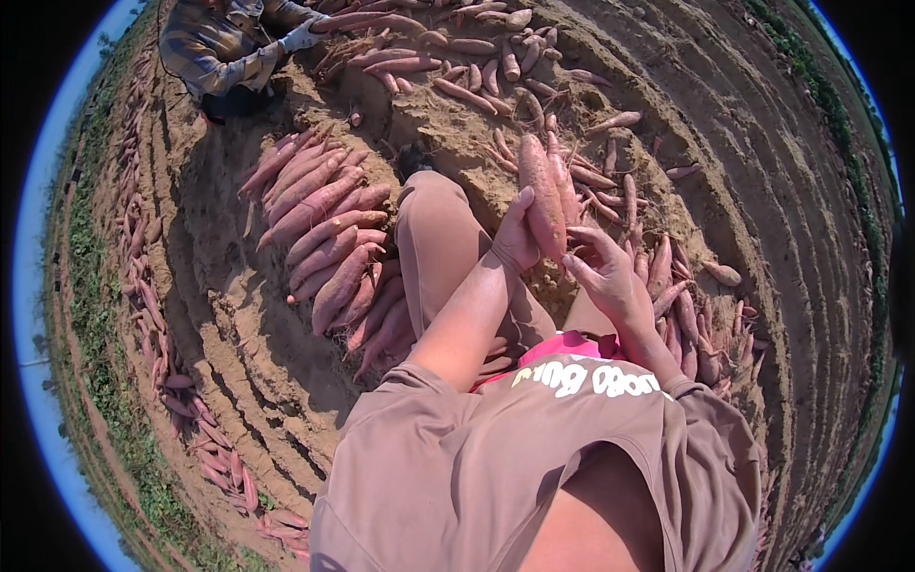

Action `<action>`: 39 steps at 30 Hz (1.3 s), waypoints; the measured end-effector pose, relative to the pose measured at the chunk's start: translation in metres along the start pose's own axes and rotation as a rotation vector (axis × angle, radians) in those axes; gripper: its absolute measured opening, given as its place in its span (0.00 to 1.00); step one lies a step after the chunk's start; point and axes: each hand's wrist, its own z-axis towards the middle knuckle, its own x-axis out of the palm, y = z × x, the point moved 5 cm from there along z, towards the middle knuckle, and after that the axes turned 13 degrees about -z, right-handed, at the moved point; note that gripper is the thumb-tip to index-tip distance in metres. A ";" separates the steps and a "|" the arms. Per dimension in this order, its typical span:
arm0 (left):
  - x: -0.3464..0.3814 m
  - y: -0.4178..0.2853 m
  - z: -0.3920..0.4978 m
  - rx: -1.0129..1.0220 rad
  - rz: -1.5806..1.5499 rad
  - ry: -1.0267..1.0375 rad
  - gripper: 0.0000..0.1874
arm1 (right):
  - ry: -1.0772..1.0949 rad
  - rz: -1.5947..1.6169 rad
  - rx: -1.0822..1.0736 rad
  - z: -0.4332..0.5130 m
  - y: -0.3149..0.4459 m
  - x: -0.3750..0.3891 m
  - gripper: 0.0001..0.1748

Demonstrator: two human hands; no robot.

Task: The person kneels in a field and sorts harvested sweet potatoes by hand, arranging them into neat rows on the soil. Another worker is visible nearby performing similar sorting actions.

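Note:
My left hand (520, 232) grips a large pink-skinned sweet potato (541, 196) along its left side, thumb laid over it. The root stands nearly upright in the picture, with soil specks on its skin. At its lower tip, the fingers of my right hand (607, 275) close on the end from the right. Another sweet potato (565, 182) shows just behind the held one; whether the two touch I cannot tell. Left of my bent knee (436, 214), a neat row of large sweet potatoes (314, 204) lies side by side on the soil.
Loose sweet potatoes (475, 82) are strewn ahead, and more lie heaped (686, 322) beside my right forearm. A person (221, 53) in a plaid shirt and pale gloves crouches at upper left, one hand at sweet potatoes. Ridged soil (743, 179) extends right; another line of sweet potatoes (150, 307) runs far left.

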 end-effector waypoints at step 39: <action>0.065 -0.166 -0.272 0.989 0.257 -0.142 0.45 | -0.134 0.238 0.130 -0.037 -0.156 -0.044 0.41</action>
